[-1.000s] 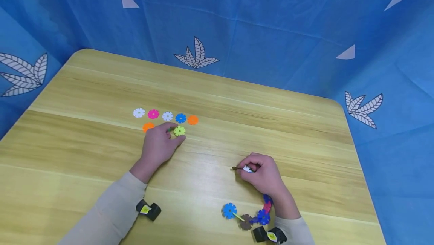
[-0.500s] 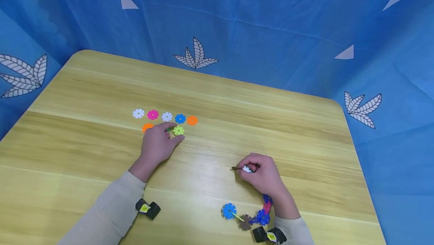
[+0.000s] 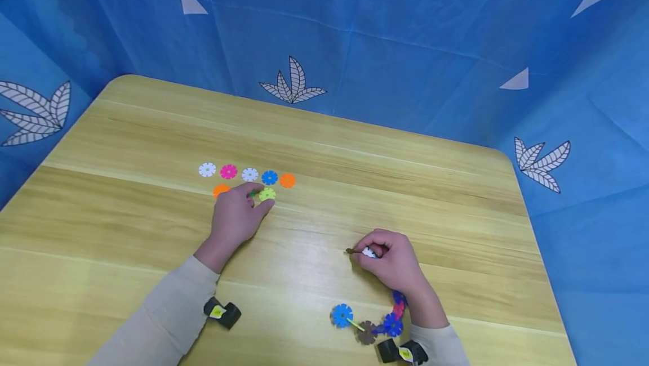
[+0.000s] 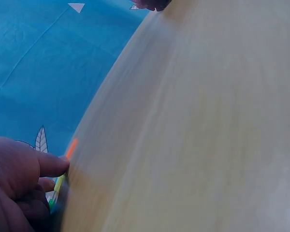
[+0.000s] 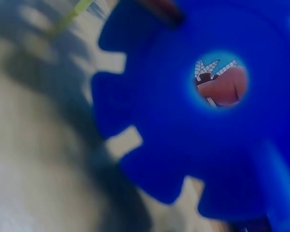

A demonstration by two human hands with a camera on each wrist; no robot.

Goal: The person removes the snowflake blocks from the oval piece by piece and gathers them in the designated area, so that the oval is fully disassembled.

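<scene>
My left hand [image 3: 235, 214] is at a yellow-green interlocking disc [image 3: 267, 194] on the wooden table, the index finger at its far edge and the thumb at its near edge. The left wrist view has this yellow disc [image 4: 59, 183] nearly edge-on beside the thumb tip. My right hand [image 3: 392, 256] pinches the end of a chain of notched plastic discs, where a brown disc [image 3: 350, 251] and a white disc [image 3: 369, 252] show at the fingertips. The rest of the chain trails under the right wrist to a light blue disc [image 3: 342, 315]. A blue disc [image 5: 154, 111] fills much of the right wrist view.
Beyond the left hand lies a row of loose discs: white [image 3: 207, 169], pink [image 3: 229, 171], another white [image 3: 249, 174], blue [image 3: 270, 177] and orange [image 3: 287, 180]. An orange disc [image 3: 221, 190] and a green one are partly behind the left hand. A blue curtain [image 3: 355, 34] hangs behind the table [image 3: 405, 180].
The left thumb has come slightly closer to the yellow-green disc, against its near edge. The right hand and its chain have hardly moved.
</scene>
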